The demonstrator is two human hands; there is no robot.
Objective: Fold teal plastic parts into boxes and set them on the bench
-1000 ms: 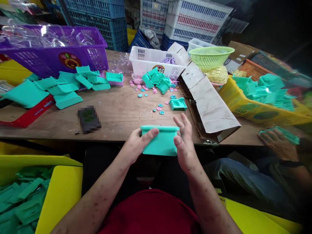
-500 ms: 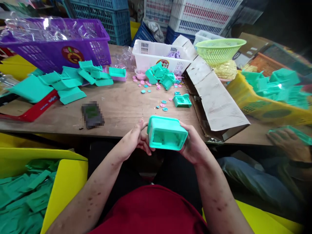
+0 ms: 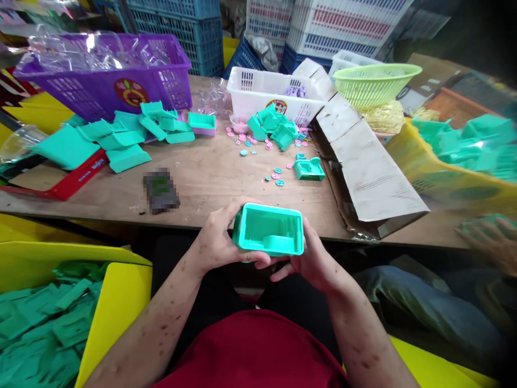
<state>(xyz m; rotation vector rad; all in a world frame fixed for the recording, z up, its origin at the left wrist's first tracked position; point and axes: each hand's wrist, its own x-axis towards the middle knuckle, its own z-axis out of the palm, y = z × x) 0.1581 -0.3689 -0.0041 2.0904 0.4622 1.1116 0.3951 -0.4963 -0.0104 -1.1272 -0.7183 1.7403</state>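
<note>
A teal plastic box shell [image 3: 270, 230] sits in both my hands, just in front of the wooden table's near edge, its hollow side facing up at me. My left hand [image 3: 218, 242] wraps round its left end, fingers curled under it. My right hand [image 3: 309, 261] cups it from below on the right. On the table beyond lie a small teal part [image 3: 308, 168], scattered pink and blue discs [image 3: 277, 175] and a pile of teal pieces [image 3: 272, 126].
Flat teal panels [image 3: 121, 134] lie at the table's left by a purple basket [image 3: 109, 81]. A white basket [image 3: 274, 94], an open cardboard box [image 3: 363, 161], a green basket [image 3: 375, 83] and a yellow crate [image 3: 452, 180] of teal parts stand right. Another person's hand [image 3: 490, 245] works at far right.
The teal box went from back-side towards me to hollow side up, turned over in my hands and lowered slightly. My left hand moved from its fingertips onto the left end.
</note>
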